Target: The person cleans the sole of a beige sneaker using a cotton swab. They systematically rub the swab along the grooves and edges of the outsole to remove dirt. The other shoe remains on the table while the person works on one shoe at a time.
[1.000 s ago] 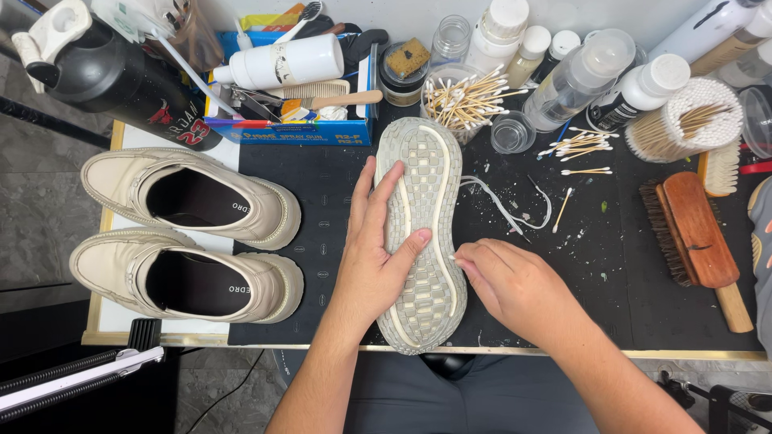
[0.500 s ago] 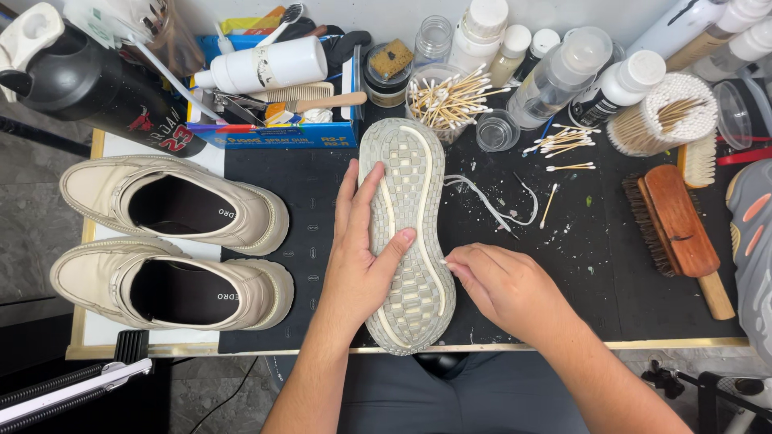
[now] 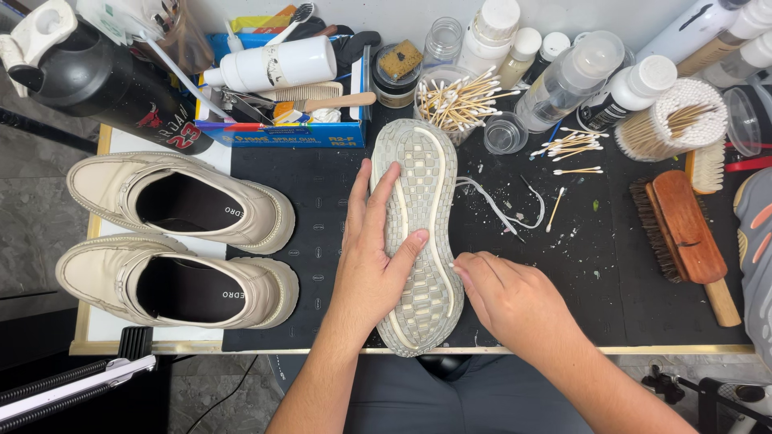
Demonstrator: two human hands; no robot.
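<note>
A sneaker (image 3: 418, 201) lies sole-up on the black mat (image 3: 322, 193), its pale grey treaded sole dirty, toe pointing away from me. My left hand (image 3: 371, 257) grips it along the left edge, thumb pressed across the sole. My right hand (image 3: 507, 301) rests against the sole's right edge near the heel with fingers pinched together; whatever small thing they hold is hidden. A white lace (image 3: 503, 210) trails out to the right of the shoe.
Two beige loafers (image 3: 173, 241) sit at left. At the back stand a blue box of tools (image 3: 293, 88), a black bottle (image 3: 104, 80), white bottles (image 3: 563, 72), and cups of cotton swabs (image 3: 454, 100). A wooden brush (image 3: 683, 229) and another shoe (image 3: 756, 249) lie at right.
The view has shifted slightly. My right hand has drawn in against the sole's right edge; my left hand keeps its grip.
</note>
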